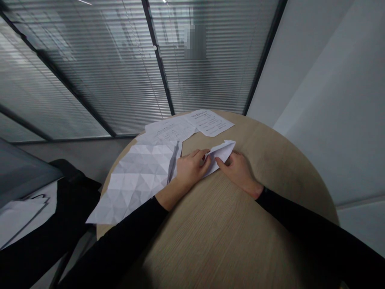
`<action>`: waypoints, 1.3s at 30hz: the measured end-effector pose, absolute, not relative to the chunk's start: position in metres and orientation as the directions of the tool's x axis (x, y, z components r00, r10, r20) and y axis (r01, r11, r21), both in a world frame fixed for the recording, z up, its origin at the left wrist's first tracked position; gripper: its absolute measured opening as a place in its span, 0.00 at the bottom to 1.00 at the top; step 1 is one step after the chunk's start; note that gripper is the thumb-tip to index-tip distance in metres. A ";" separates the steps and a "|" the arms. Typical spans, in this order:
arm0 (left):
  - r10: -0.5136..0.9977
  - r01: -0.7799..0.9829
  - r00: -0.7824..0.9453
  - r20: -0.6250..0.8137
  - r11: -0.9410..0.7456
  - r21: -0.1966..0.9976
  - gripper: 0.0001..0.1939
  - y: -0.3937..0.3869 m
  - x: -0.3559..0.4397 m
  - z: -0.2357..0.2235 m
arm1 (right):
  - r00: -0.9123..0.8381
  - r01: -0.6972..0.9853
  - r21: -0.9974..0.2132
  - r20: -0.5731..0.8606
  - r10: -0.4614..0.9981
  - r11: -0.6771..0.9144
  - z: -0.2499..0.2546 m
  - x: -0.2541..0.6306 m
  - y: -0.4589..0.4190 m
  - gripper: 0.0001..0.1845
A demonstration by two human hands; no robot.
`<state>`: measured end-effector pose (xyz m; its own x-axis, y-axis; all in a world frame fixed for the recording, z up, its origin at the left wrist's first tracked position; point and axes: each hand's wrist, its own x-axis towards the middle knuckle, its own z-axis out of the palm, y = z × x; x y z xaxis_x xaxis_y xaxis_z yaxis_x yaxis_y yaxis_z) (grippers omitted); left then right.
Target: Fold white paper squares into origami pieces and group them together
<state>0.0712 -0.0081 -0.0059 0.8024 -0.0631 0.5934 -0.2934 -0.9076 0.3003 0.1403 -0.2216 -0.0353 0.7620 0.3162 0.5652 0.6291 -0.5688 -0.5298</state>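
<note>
Pinching folded paper (224,152) at its left side with left hand (191,166), right side with right hand (239,169); slanted lengthwise near-left to far-right, touching both.

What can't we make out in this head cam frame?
All head view:
- Text on the printed sheets: too small and blurred.
- Some fingertips of the right hand: hidden by the folded paper.
- Rest of the papers at far left: cut off by the left edge.
- Detail beyond the blinds: screened by slats.
</note>
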 end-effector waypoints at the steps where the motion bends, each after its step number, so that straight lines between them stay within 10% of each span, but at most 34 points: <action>1: -0.048 -0.287 0.806 0.590 -0.903 0.319 0.16 -0.008 0.071 -0.006 | 0.738 0.654 -0.520 0.596 0.315 -0.550 -0.035 0.141 -0.223 0.12; 13: 0.112 -0.218 0.856 0.505 -0.807 0.548 0.12 0.006 0.077 -0.007 | 0.694 0.719 -0.585 0.631 0.347 -0.375 -0.026 0.153 -0.247 0.19; 27: -0.288 -0.434 0.861 0.420 -0.846 0.310 0.17 0.008 0.083 -0.003 | 0.436 0.897 -0.211 0.560 0.705 -0.388 -0.029 0.183 -0.296 0.30; 39: -0.478 -0.560 0.814 0.331 -0.797 0.227 0.20 0.009 0.081 0.000 | 0.400 0.915 -0.244 0.439 0.805 -0.321 -0.023 0.172 -0.304 0.33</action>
<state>0.0812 0.0088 0.0004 0.8138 -0.4778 0.3308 -0.5601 -0.7966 0.2273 0.1722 -0.3040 -0.0234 0.3999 0.8048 0.4386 0.9149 -0.3214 -0.2444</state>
